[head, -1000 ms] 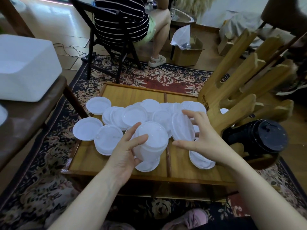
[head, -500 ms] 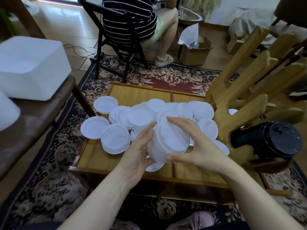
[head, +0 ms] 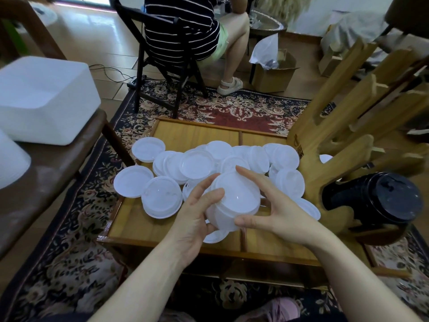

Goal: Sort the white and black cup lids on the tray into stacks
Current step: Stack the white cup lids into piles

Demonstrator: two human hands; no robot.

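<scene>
Both hands, left (head: 193, 217) and right (head: 276, 205), curl their grip around a tilted stack of white lids (head: 233, 202), held above the wooden tray's (head: 192, 133) near edge; loose white lids (head: 197, 162) lie scattered behind.

The seated person (head: 185, 31) is cut off above the shoulders.

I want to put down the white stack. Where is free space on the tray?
Bare wood shows at the tray's near-left corner, in front of the loose white lids, and along its far edge behind them. The middle is crowded, and the wooden rack blocks the right.
</scene>
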